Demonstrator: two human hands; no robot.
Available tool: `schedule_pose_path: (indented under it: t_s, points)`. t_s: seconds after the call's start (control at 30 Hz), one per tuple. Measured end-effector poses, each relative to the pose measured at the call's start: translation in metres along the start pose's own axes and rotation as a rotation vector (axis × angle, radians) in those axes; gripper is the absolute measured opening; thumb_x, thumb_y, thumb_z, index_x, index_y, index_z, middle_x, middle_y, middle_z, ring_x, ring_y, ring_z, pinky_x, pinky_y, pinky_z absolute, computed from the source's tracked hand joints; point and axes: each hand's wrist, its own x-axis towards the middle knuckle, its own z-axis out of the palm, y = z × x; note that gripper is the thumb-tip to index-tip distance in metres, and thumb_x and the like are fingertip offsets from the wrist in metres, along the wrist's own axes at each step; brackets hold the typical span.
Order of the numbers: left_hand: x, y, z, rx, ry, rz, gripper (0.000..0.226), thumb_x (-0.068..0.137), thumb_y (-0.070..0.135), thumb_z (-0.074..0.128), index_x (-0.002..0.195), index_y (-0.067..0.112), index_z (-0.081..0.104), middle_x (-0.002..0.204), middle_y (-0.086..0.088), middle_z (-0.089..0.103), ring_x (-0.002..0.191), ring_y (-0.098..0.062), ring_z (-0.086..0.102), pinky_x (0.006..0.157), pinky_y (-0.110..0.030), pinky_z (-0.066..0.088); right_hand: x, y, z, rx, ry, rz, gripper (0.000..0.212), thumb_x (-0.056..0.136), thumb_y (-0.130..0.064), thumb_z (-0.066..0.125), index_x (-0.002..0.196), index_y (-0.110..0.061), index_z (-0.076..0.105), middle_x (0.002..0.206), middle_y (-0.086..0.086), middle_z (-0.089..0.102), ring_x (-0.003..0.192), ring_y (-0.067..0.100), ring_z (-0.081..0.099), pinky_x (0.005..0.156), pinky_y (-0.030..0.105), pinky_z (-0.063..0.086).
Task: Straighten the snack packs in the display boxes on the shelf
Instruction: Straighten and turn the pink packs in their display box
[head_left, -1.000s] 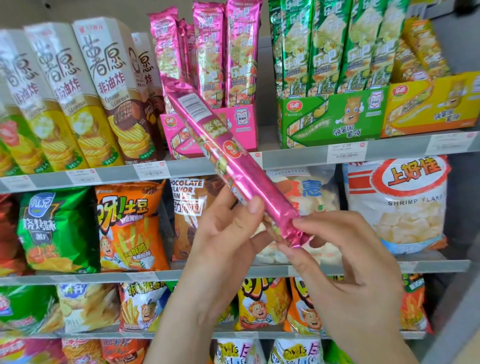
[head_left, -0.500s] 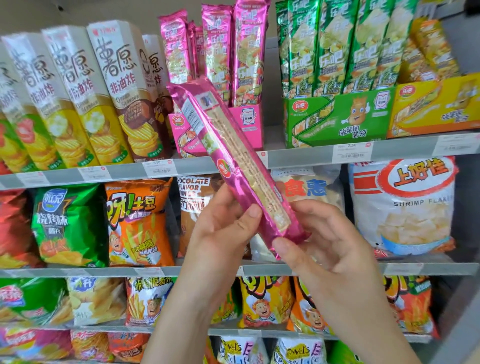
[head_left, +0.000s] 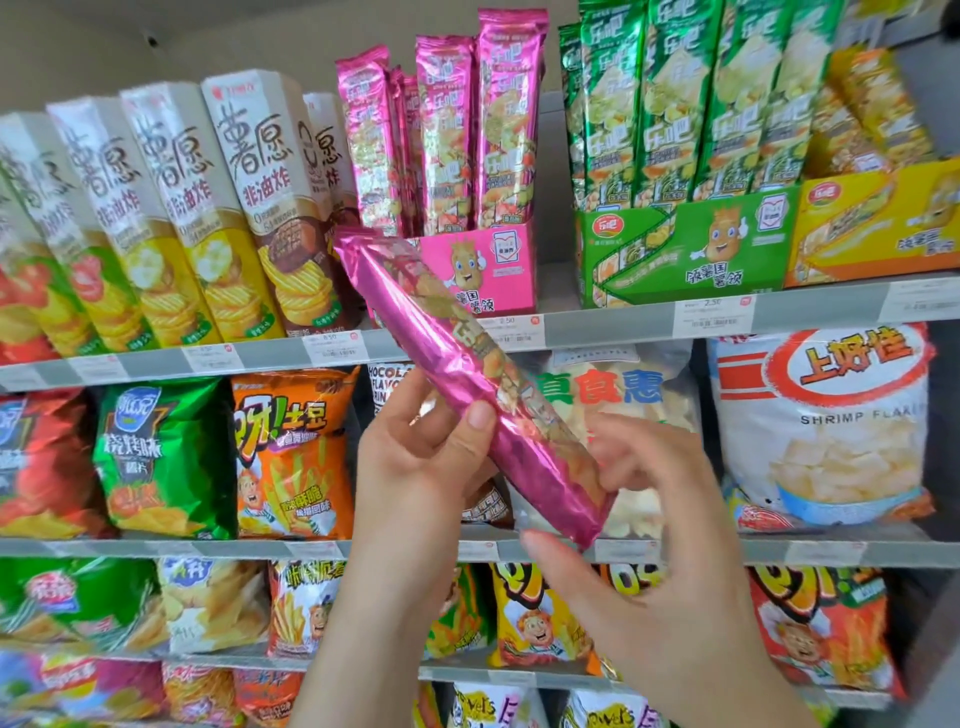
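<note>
- Left grip (head_left: 421, 467), a bare hand, is closed round the middle of the pink snack pack (head_left: 467, 374). The thumb lies on the front and the fingers are hidden behind the foil.
- Right grip (head_left: 649, 571) holds the same pack at its lower end. The thumb is under the bottom corner, and the fingers curl round the far side, blurred.
- That pack is out of any box, held tilted in the air in front of the shelf (head_left: 597, 325), with its upper end up and to the left.
- Its upper end covers the left corner of the pink display box (head_left: 493, 265), so that corner cannot be made out.
- More pink packs (head_left: 509, 119) stand upright in that box, and a few thin ones between them barely show.
- Just to the right stands the green display box (head_left: 691, 254). The tops of its green packs (head_left: 670, 104) are cut off by the picture's edge.
- At the right edge the yellow box (head_left: 872, 228) is cut off, and the packs in it are too blurred to read.
</note>
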Motion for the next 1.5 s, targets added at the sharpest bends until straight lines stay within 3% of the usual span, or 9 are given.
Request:
schedule_pose_path:
  t_s: [0.07, 0.13, 0.23, 0.63, 0.8, 0.93, 1.13, 1.27, 1.5]
  points:
    - [-0.001, 0.003, 0.0, 0.001, -0.039, 0.015, 0.029, 0.085, 0.012, 0.06, 0.114, 0.013, 0.065, 0.101, -0.019, 0.072, 0.093, -0.042, 0.067, 0.081, -0.049, 0.058, 0.002, 0.0, 0.003, 0.087, 0.034, 0.002, 0.039, 0.064, -0.049, 0.08, 0.097, -0.051, 0.058, 0.086, -0.016, 0.061, 0.075, -0.004, 0.054, 0.077, 0.009, 0.034]
    - [0.0, 0.005, 0.0, -0.007, -0.073, 0.03, 0.031, 0.087, 0.008, 0.056, 0.118, 0.012, 0.062, 0.103, -0.021, 0.071, 0.097, -0.044, 0.066, 0.087, -0.051, 0.056, -0.003, -0.007, 0.003, -0.061, 0.073, -0.063, 0.037, 0.066, -0.067, 0.068, 0.099, -0.058, 0.056, 0.097, -0.026, 0.06, 0.089, -0.01, 0.055, 0.079, 0.006, 0.035]
    - [0.004, 0.008, 0.0, -0.063, -0.136, 0.045, 0.042, 0.089, 0.003, 0.051, 0.13, 0.01, 0.053, 0.11, -0.02, 0.07, 0.103, -0.039, 0.066, 0.087, -0.049, 0.056, -0.015, -0.011, -0.002, -0.117, 0.054, -0.065, 0.044, 0.077, -0.056, 0.067, 0.118, -0.044, 0.057, 0.112, -0.024, 0.059, 0.106, 0.002, 0.058, 0.084, 0.013, 0.045]
    - [0.079, 0.088, -0.001, 0.29, -0.102, 0.38, 0.065, 0.086, 0.026, 0.074, 0.141, 0.021, 0.039, 0.102, 0.0, 0.072, 0.089, -0.015, 0.071, 0.068, -0.036, 0.057, 0.029, -0.022, 0.007, -0.311, 0.205, -0.165, 0.042, 0.07, -0.057, 0.068, 0.107, -0.036, 0.064, 0.092, -0.018, 0.061, 0.081, 0.002, 0.058, 0.071, 0.014, 0.044]
    - [0.121, 0.129, 0.0, 0.506, -0.191, 0.52, 0.036, 0.085, 0.021, 0.072, 0.115, 0.024, 0.053, 0.084, -0.011, 0.074, 0.069, -0.016, 0.066, 0.051, -0.033, 0.051, 0.053, -0.033, 0.022, -0.197, 0.201, -0.163, 0.052, 0.061, -0.069, 0.064, 0.105, -0.04, 0.067, 0.101, -0.024, 0.063, 0.087, -0.003, 0.06, 0.071, 0.01, 0.044]
    - [0.161, 0.15, 0.003, 0.629, -0.182, 0.599, 0.023, 0.081, 0.024, 0.07, 0.098, 0.025, 0.054, 0.08, -0.017, 0.071, 0.064, -0.022, 0.059, 0.06, -0.048, 0.052, 0.086, -0.054, 0.024, -0.321, 0.088, -0.232, 0.039, 0.071, -0.073, 0.052, 0.083, -0.039, 0.064, 0.084, -0.026, 0.062, 0.078, -0.003, 0.057, 0.067, 0.01, 0.041]
    - [0.222, 0.192, -0.001, 0.695, -0.101, 0.714, 0.024, 0.079, 0.029, 0.067, 0.096, 0.016, 0.055, 0.073, -0.007, 0.073, 0.06, -0.021, 0.067, 0.054, -0.034, 0.051, 0.152, -0.089, 0.014, -0.523, 0.067, -0.389, 0.043, 0.092, -0.057, 0.039, 0.061, -0.032, 0.053, 0.059, -0.012, 0.047, 0.061, 0.008, 0.048, 0.057, 0.024, 0.033]
    - [0.254, 0.229, -0.006, 0.701, -0.047, 0.829, 0.021, 0.081, 0.033, 0.063, 0.097, 0.025, 0.052, 0.08, 0.005, 0.071, 0.066, -0.006, 0.069, 0.057, -0.023, 0.052, 0.211, -0.127, 0.006, -0.787, 0.303, -0.486, 0.033, 0.091, -0.046, 0.047, 0.107, -0.027, 0.068, 0.1, -0.005, 0.065, 0.1, 0.014, 0.056, 0.085, 0.028, 0.038]
    - [0.299, 0.252, -0.011, 0.71, -0.014, 0.914, 0.024, 0.09, 0.035, 0.058, 0.109, 0.027, 0.045, 0.091, 0.013, 0.066, 0.081, -0.002, 0.066, 0.074, -0.028, 0.056, 0.287, -0.16, 0.02, -1.322, -0.168, -0.073, 0.083, 0.074, -0.079, 0.035, 0.145, -0.037, 0.038, 0.148, -0.006, 0.046, 0.134, 0.02, 0.043, 0.108, 0.045, 0.036]
